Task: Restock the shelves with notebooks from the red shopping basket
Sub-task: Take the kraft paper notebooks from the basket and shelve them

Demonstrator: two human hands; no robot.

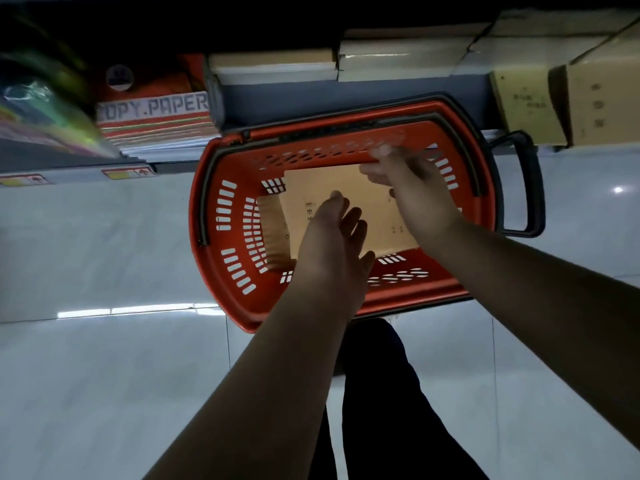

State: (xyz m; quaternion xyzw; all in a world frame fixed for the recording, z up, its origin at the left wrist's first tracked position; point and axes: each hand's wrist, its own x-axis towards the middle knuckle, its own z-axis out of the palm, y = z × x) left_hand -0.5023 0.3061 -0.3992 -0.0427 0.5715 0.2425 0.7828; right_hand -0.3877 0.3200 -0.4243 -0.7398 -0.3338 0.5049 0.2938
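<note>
Both forearms reach forward and down from the bottom edge, over a dark trouser leg (374, 393) and the pale tiled floor (104, 375), because the red shopping basket (221, 258) sits on the floor right in front of the person's feet. It is parked against the base of the shelving, which keeps each lift from basket to shelf short.

On the far left, blurred colourful packs (45, 109) lie on a low shelf, and next to them is a stack of reams marked copy paper (156, 116), with price labels on the shelf lip (128, 173) below.

Inside the basket lies a stack of brown-covered notebooks (311, 188), flat on the bottom and slightly askew. The left hand (332, 251) hovers over the near edge of the stack, palm turned inward and fingers spread, gripping nothing; it looks ready to steady or scoop the near side. The right hand (412, 192) is curled at the far corner of the top notebook, near the basket's far wall. Whether it has actually pinched the cover I cannot tell, since the fingertips are blurred.

Above the basket, pale stacked books or pads (398, 57) fill the bottom shelf, and cardboard boxes (561, 98) stand at the right. The basket's dark pull handle (530, 188) sticks out rightward, clear of both hands.
</note>
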